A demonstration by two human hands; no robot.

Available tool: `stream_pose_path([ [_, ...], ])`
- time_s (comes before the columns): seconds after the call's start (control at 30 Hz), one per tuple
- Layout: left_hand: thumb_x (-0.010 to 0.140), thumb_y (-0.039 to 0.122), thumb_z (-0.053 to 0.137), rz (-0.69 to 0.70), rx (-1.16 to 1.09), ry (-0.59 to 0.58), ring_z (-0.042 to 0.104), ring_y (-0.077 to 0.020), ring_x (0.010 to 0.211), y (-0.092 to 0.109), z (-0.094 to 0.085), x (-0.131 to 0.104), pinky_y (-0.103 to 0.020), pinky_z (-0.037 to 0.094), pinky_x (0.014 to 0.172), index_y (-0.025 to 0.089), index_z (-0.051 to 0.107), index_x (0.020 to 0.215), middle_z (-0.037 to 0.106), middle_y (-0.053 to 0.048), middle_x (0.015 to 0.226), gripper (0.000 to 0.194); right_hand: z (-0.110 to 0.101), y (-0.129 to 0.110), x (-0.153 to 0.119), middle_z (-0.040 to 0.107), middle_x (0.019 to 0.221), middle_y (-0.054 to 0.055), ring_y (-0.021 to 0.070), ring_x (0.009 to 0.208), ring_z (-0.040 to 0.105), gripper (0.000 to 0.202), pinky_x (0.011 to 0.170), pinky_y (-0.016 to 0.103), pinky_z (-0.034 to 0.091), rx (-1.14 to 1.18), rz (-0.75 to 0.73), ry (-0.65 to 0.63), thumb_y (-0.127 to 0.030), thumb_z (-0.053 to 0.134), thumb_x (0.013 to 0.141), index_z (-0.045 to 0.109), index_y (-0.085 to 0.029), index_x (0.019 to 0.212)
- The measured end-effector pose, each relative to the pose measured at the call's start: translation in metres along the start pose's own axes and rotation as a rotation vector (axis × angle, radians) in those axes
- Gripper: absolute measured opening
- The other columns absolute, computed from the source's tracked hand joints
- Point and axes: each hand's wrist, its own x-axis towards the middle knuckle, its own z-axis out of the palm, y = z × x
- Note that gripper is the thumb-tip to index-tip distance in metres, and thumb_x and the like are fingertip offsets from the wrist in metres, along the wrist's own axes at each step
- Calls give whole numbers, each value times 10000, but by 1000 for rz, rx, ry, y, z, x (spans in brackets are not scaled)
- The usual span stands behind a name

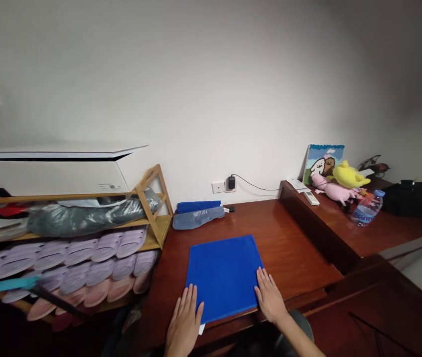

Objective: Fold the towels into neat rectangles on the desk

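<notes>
A blue cloth (223, 277), square and smooth, lies flat on the reddish-brown wooden desk (281, 238). My left hand (184, 317) rests at its lower left edge, fingers stretched out and touching the cloth. On the lower right edge lies my right hand (269, 296), palm down with its fingers extended. Neither hand grips anything. A small white tag (201, 328) pokes out under the cloth's near left corner. Toward the wall sit a folded grey-blue cloth (198, 218) lettered "HAPPY LIFE" and a folded blue cloth (198, 206) behind it.
To the left stands a wooden rack (154, 208) with several slippers (99, 248) and a white box (58, 176). A raised ledge at right bears a water bottle (367, 210), plush toys (339, 188) and a remote (311, 198). A black charger (232, 182) is plugged into the wall.
</notes>
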Motion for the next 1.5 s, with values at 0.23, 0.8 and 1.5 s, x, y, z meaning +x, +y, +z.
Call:
stream_pose_path([
  [0.23,1101,521,280,21,-32,50,450,-292,1608,14,-11,15,-524,357,1342,182,255,1742,473,-117,1733,725,-5,-1,-4,366,1760,57,264,1627,386,671,1337,428,334,-6,-13,-5,-536,219,1164,348,-195,1728],
  [0.8,1123,387,328,110,-50,64,490,-298,1579,89,23,19,-546,384,1319,215,180,1747,495,-126,1719,663,1,3,-6,378,1750,59,261,1612,414,636,1323,433,363,-33,-41,42,-498,243,1170,334,-210,1730],
  [1.5,1106,350,337,102,-21,185,503,-293,1572,85,8,26,-534,438,1296,212,203,1749,517,-113,1705,671,9,0,47,320,1766,72,273,1652,327,690,1356,462,287,-8,29,-87,-512,185,1154,337,-161,1728],
])
